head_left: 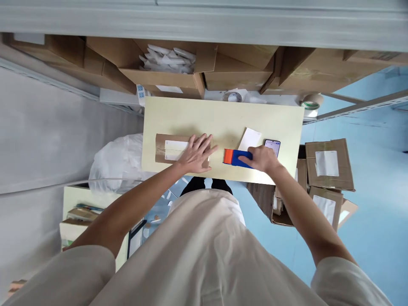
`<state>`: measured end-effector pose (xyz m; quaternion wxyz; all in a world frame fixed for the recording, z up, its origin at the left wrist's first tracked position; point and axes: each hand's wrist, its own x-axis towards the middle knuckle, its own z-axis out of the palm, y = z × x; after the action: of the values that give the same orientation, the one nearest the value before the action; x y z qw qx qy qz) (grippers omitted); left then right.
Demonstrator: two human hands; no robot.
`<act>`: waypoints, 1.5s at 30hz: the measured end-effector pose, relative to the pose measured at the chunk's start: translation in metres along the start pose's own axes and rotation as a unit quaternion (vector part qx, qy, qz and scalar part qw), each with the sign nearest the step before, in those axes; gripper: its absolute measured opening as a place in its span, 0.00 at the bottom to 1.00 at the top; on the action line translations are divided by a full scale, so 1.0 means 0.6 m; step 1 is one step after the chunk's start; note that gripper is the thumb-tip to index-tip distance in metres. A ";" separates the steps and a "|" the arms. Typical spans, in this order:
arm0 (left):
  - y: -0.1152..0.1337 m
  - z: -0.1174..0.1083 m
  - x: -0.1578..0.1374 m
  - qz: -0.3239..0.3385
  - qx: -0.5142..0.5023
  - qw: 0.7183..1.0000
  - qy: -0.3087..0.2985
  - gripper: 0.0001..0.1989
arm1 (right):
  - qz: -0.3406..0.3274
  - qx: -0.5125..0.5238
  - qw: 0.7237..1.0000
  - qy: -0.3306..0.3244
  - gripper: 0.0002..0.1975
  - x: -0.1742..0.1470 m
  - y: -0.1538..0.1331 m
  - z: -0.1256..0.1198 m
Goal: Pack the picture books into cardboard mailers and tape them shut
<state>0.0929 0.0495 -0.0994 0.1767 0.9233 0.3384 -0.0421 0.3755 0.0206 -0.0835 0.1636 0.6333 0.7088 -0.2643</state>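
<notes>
A small flat cardboard box [160,148] with a white label [174,145] on top lies on the left half of the pale yellow table [191,112]. My left hand [198,155] rests on the right part of this box, palm down, fingers spread; it covers part of the label. On the right, my right hand [262,158] is closed around a blue tool with an orange end [239,158], which looks like a tape dispenser. The orange end points left, apart from the box. Just behind this tool lie white paper sheets [250,137], and a phone [273,146] sits beside my right hand.
Behind the table, a shelf holds open cartons [156,77], one with white pieces [168,59] inside. Tape rolls [235,97] stand below them. Labelled cartons [330,165] are piled at the right. A white plastic bag [116,157] bulges at the left.
</notes>
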 end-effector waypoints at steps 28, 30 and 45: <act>-0.051 0.032 -0.130 -0.390 -0.148 0.862 0.288 0.38 | 0.048 0.163 0.972 0.165 0.30 -0.036 -0.123 0.251; -0.077 0.045 -0.158 -0.444 -0.241 0.805 0.311 0.42 | 0.030 0.184 0.964 0.189 0.34 -0.044 -0.120 0.246; -0.124 0.088 -0.199 -0.342 -0.524 0.732 0.270 0.36 | -0.037 0.501 0.834 0.229 0.34 0.034 -0.258 0.173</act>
<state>-0.0440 0.0105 -0.1472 0.5076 0.4786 0.6332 0.3351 0.2095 -0.0323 -0.1531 -0.3530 0.6445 0.5197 -0.4359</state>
